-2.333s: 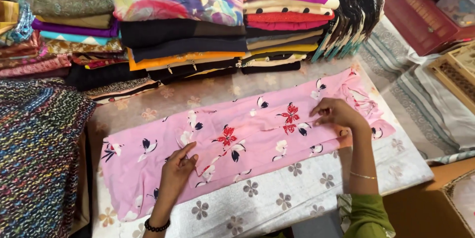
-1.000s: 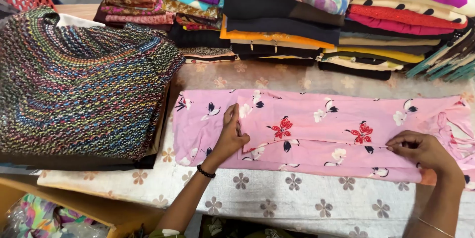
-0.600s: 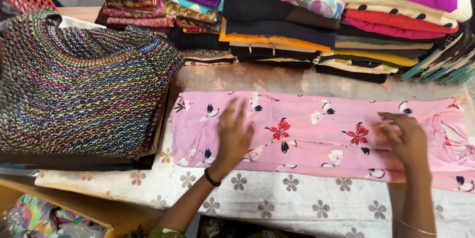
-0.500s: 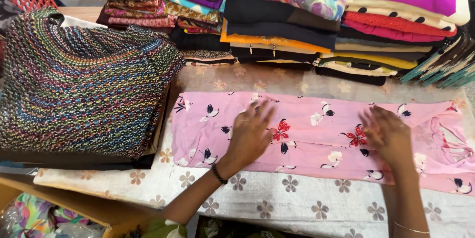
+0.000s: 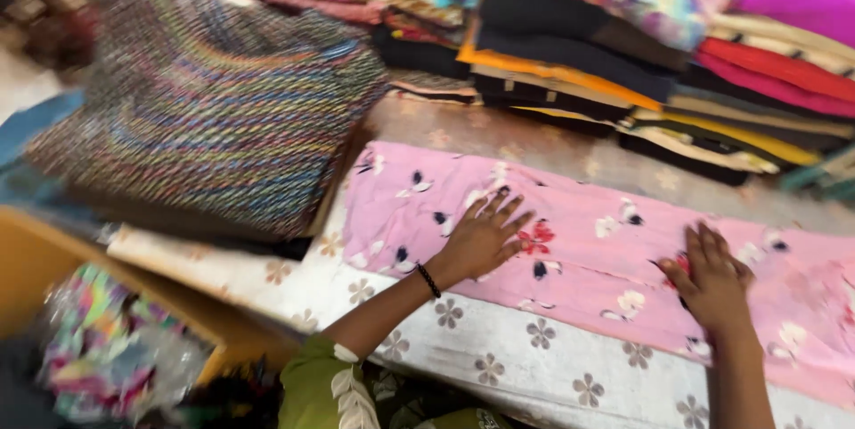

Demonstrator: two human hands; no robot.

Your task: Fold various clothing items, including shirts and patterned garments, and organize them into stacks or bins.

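Observation:
A long pink cloth with red, white and black flowers [image 5: 588, 251] lies flat across a table covered in white sheet with grey flowers [image 5: 499, 367]. My left hand [image 5: 485, 235] rests palm down on the cloth's left part, fingers spread, a black band on the wrist. My right hand [image 5: 712, 277] presses flat on the cloth further right, fingers apart. Neither hand grips anything.
A large multicoloured woven fabric pile [image 5: 205, 108] sits at the left, touching the pink cloth's end. Stacks of folded fabrics [image 5: 659, 64] line the back of the table. A bag of colourful cloth [image 5: 107, 349] lies below the table's left edge.
Both hands slid along the pink cloth toward its middle, and the right hand let go of its pinch and went flat. The view swung left, then tilted.

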